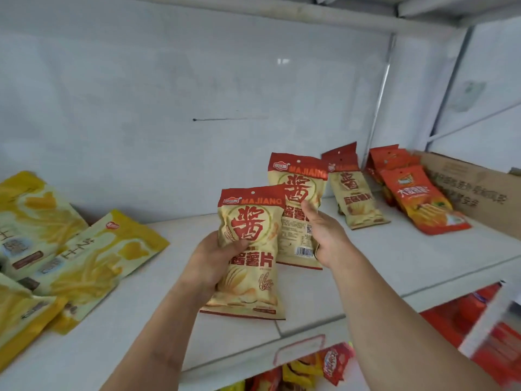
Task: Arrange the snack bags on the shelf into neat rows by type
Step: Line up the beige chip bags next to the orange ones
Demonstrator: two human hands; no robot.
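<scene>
A beige bag [248, 249] with a red top is gripped at its middle by the left hand [210, 263], thumb across the front, and is held above the shelf [394, 258]. A second bag [296, 210] of the same type is held upright just behind it by the right hand [327, 235], fingers curled round its right edge. Two more such bags [355, 193] are leaned against the back wall beside orange bags [423, 198], while yellow bags [70, 249] are spread at the left.
</scene>
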